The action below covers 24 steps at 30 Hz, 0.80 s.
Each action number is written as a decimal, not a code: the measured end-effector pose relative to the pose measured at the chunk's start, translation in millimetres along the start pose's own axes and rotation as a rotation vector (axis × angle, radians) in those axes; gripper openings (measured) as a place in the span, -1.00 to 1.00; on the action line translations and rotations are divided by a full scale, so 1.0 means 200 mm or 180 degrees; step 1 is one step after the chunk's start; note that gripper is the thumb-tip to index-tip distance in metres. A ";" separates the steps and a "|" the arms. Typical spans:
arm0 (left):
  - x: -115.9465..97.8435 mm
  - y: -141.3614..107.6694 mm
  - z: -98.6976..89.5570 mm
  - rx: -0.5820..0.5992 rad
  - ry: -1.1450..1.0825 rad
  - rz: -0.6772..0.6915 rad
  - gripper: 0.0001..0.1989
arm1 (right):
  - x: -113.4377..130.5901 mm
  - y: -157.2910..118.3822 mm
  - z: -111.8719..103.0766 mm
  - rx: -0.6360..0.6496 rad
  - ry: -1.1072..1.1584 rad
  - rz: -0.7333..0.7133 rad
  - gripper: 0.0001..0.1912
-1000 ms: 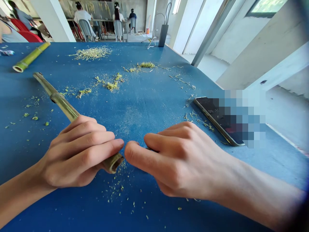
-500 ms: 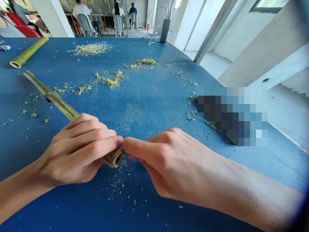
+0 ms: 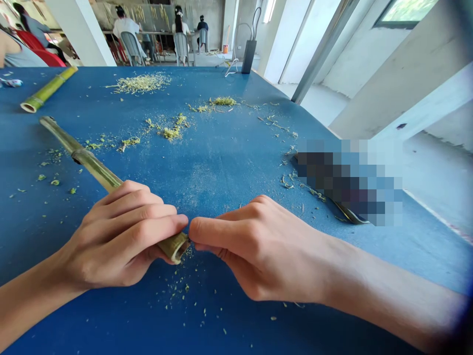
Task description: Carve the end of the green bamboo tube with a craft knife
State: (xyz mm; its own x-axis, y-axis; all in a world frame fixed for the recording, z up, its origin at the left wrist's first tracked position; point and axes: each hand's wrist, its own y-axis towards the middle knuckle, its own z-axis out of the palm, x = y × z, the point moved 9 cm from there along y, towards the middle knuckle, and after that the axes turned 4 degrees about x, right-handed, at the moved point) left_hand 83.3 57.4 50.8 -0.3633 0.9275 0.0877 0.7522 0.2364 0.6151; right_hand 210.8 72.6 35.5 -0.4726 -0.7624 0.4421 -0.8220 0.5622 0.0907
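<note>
My worry is a slip: the right hand [image 3: 254, 251] pinches at the cut end [image 3: 176, 248] of a green bamboo tube [image 3: 92, 165]. I cannot tell whether it holds a blade, but hard pressure could skid into the left hand [image 3: 118, 236], which grips the tube, its length running toward ten o'clock.

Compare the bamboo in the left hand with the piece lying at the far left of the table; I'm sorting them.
The held bamboo is gripped in the left hand, while the far bamboo lies loose on the table. The held bamboo is a duller olive-tan, the far bamboo a brighter yellow-green. Both are hollow-ended tubes.
</note>
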 end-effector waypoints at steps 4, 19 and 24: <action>0.00 -0.01 -0.01 0.0008 0.0002 0.0060 -0.80 | 0.01 -0.01 -0.02 -0.0213 -0.0161 -0.0326 -0.66; 0.02 -0.02 -0.01 0.0039 -0.0011 -0.0072 -0.82 | 0.06 -0.06 -0.04 -0.1034 -0.1009 -0.0665 -0.71; -0.01 -0.01 -0.02 0.0029 0.0016 0.0046 -0.78 | 0.06 -0.04 -0.03 -0.0994 -0.0520 -0.0446 -0.64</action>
State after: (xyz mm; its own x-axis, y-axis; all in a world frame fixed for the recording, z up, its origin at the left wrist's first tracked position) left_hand 80.0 53.9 52.1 -0.3551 0.9294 0.1006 0.7623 0.2256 0.6066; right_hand 213.7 61.3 44.8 -0.4276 -0.8658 0.2601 -0.7579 0.5001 0.4189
